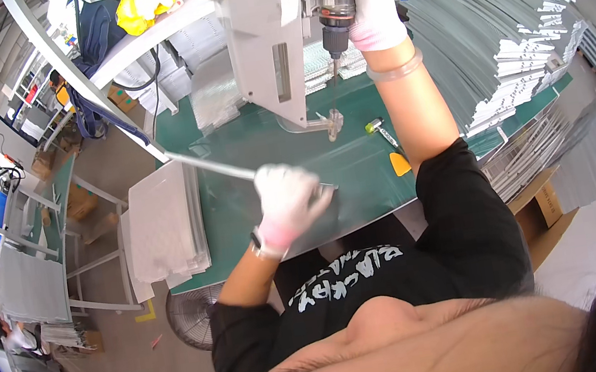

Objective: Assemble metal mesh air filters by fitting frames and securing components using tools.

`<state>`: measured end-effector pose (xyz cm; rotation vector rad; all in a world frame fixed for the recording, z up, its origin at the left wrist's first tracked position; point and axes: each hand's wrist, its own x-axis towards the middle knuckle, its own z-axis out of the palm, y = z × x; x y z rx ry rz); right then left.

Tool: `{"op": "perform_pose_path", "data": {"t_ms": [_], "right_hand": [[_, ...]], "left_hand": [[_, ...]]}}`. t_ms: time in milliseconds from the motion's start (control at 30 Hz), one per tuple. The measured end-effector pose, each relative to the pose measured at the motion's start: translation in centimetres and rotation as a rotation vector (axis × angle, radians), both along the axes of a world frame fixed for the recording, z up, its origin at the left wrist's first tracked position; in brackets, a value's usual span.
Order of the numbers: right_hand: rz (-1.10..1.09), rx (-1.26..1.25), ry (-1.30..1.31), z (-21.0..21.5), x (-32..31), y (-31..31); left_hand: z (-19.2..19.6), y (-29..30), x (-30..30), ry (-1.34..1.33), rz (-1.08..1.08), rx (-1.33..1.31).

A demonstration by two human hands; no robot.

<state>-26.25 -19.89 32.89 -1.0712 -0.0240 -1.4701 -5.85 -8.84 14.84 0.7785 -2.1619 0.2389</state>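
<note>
My left hand (289, 201), in a white glove, is closed round a long, thin pale strip (211, 166) that slants up to the left over the green bench top (231, 146). Raised at the far side, my gloved right hand (373, 4) wraps round a power screwdriver (339, 9) with a black chuck. Its long bit (336, 68) points down, above a small clear fitting (335, 125) at the foot of a grey upright bracket (259, 47). Below my right wrist lies a small mallet (380, 129) with a green-tipped head, beside a yellow piece (400, 164).
Tall stacks of pale strips (486, 7) fill the right side. A pile of white sheets (165, 227) stands at the bench's left end. A floor fan (193, 319) sits below it, a cardboard box (546, 216) at the right. A yellow bag (145, 6) lies on the shelf.
</note>
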Motion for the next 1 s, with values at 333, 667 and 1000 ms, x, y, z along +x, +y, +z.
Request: {"op": "perform_pose_path", "data": {"t_ms": [333, 667, 1000], "right_hand": [[-0.126, 0.010, 0.046, -0.6, -0.3, 1.6], [-0.065, -0.128, 0.277, -4.1, 3.4, 2.8], [0.048, -0.016, 0.223, -10.4, 4.6, 5.3]], "left_hand": [[-22.9, 13.3, 11.8, -0.769, -0.075, 0.877], [-7.9, 0.9, 3.3, -0.064, 0.431, 0.731], [-6.0, 6.7, -0.2, -0.012, 0.371, 0.385]]}}
